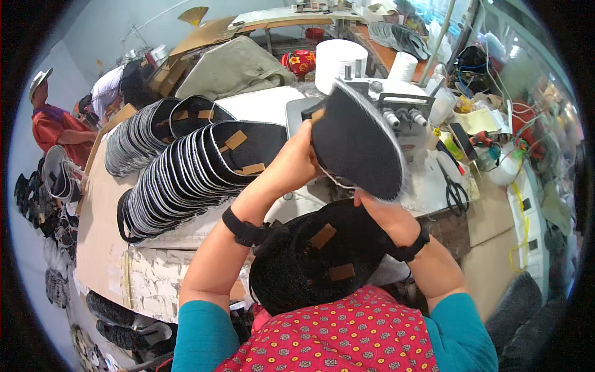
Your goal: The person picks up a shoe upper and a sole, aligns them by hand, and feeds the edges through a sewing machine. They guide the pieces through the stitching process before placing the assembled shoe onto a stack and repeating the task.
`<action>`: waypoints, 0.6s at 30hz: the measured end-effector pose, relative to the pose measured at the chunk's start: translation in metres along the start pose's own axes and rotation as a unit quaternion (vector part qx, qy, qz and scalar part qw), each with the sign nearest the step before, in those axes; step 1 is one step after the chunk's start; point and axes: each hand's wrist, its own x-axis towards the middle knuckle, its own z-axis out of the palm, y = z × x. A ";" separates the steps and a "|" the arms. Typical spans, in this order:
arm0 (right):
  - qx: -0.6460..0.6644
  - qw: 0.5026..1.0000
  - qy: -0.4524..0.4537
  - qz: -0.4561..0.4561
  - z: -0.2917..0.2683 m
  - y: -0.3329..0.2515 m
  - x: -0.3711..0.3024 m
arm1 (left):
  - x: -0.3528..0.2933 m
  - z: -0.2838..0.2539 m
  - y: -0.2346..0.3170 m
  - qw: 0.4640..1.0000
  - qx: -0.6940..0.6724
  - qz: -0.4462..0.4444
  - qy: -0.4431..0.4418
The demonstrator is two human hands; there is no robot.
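Note:
I hold up a black, curved fabric piece (356,139) with a pale fuzzy edge, in front of the sewing machine (406,108). My left hand (296,156) grips its left side, fingers closed beside a small brown tag. At its lower edge is my right hand (377,208), thumb up against the piece; its other fingers are mostly hidden. Beneath my hands, a nested stack of black fabric pieces (297,266) with brown tags rests on my lap. To the left, two long rows of similar nested pieces (180,180) with white edges lie on the table.
Black-handled scissors (457,195) lie right of the machine. White thread cones (341,65) stand behind it. Clutter, including a yellow tape (519,229), fills the right side. A grey-green cloth (232,71) covers something at the back. A person in red (59,127) stands far left.

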 end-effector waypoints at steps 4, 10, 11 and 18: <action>0.013 0.998 0.018 -0.066 -0.014 0.008 -0.007 | -0.005 -0.008 -0.002 0.979 -0.188 -0.067 -0.042; -0.113 0.966 -0.071 -0.222 -0.016 0.008 -0.023 | -0.017 -0.024 -0.056 0.924 -0.364 -0.100 0.059; -0.115 0.967 -0.069 -0.218 -0.015 0.012 -0.023 | -0.012 -0.022 -0.054 0.922 -0.354 -0.109 0.113; -0.139 0.964 0.014 -0.225 0.016 0.023 0.003 | 0.012 -0.034 -0.075 0.882 -0.420 -0.093 0.191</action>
